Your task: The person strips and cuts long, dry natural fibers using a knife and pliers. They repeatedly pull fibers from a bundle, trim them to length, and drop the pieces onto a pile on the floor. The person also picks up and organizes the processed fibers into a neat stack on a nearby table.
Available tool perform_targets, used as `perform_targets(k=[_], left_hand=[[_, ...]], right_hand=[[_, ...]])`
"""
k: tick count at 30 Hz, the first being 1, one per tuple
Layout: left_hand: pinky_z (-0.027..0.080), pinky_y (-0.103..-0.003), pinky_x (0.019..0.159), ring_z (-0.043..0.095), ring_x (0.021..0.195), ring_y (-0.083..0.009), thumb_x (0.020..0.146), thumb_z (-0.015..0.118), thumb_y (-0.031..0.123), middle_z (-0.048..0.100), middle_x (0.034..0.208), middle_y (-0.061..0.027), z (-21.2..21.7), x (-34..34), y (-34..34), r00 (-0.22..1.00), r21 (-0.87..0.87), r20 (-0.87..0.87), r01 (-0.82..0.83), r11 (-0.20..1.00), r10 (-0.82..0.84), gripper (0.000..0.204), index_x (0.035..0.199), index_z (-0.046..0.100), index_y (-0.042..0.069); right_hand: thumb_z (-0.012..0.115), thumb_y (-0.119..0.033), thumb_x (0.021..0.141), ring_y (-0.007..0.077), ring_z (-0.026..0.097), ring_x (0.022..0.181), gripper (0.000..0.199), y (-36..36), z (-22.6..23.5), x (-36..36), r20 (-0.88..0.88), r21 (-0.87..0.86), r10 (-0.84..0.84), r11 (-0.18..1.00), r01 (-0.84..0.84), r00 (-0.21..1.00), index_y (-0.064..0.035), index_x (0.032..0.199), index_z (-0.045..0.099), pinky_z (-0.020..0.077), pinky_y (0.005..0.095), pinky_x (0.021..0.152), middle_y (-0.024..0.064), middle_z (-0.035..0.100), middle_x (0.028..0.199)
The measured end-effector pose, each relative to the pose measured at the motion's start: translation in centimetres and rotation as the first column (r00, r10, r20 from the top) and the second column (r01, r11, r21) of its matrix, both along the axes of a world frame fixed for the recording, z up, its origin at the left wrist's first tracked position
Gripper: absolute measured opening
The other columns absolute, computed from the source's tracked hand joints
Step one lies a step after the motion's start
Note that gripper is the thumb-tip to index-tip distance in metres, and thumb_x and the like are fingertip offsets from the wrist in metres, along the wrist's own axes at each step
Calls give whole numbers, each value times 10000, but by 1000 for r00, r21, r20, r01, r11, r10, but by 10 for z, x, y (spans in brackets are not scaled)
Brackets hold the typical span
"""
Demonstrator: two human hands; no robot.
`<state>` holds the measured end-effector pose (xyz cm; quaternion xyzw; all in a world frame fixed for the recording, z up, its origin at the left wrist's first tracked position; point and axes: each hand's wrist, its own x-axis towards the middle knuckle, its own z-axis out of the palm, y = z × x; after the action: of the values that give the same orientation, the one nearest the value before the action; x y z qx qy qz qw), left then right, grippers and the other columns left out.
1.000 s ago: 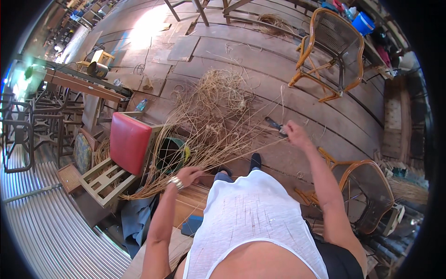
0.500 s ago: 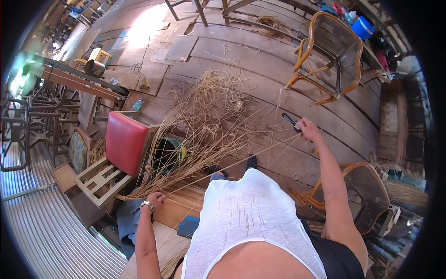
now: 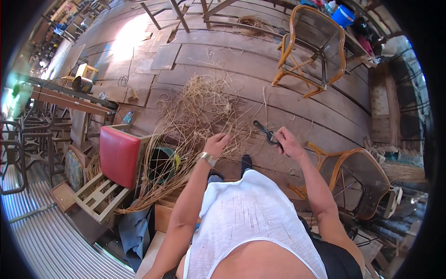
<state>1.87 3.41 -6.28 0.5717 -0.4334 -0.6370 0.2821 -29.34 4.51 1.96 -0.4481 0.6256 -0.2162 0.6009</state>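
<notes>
My left hand (image 3: 217, 144), with a metal-banded watch (image 3: 208, 159) on its wrist, is over the near edge of a loose heap of tan cane strands (image 3: 206, 95). Its fingers are closed together; whether a strand is between them I cannot make out. To the right, my right hand (image 3: 289, 143) grips a black-handled tool (image 3: 264, 129) whose handle points away to the upper left. The tool's exact kind is hidden by the fingers. A long bundle of cane strands (image 3: 160, 191) runs from the lower left, past a dark green bucket (image 3: 162, 163), toward the heap.
A chair with a red seat (image 3: 120, 156) lies tipped at the left. Two rattan-framed chairs stand at right, one far (image 3: 304, 56) and one near (image 3: 357, 179). A blue bucket (image 3: 343, 16) is at the far right. Corrugated sheeting (image 3: 51, 232) covers the lower left.
My left hand has moved up and right from beside the bundle's lower end to the heap. My right hand has come left with the tool. The strand stretched between them no longer shows.
</notes>
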Motion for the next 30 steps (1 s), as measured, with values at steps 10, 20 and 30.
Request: perform_targets(k=[10, 20, 30], left_hand=[[513, -219, 641, 599, 690, -71, 929, 603, 174, 667, 860, -32, 53, -71, 26, 942, 233, -333, 135, 963, -52, 177, 968, 631, 4], [438, -217, 546, 511, 597, -58, 947, 580, 236, 580, 715, 25, 35, -35, 40, 956, 175, -243, -122, 977, 163, 221, 925, 625, 21], [483, -229, 611, 564, 650, -78, 974, 523, 240, 616, 760, -15, 65, -32, 55, 984, 110, -142, -92, 990, 107, 251, 962, 615, 7]], right_hand=[[528, -261, 978, 50, 472, 489, 166, 37, -20, 61, 387, 106, -311, 950, 293, 868, -110, 918, 493, 368, 198, 428, 3, 541, 712], [591, -244, 943, 49, 447, 486, 160, 43, -16, 95, 411, 184, -192, 975, 125, 891, -97, 885, 563, 332, 213, 408, -25, 517, 666], [550, -179, 964, 40, 429, 508, 91, 28, -32, 103, 275, -27, -45, 998, 54, 960, -91, 943, 537, 339, 208, 428, -30, 495, 670]])
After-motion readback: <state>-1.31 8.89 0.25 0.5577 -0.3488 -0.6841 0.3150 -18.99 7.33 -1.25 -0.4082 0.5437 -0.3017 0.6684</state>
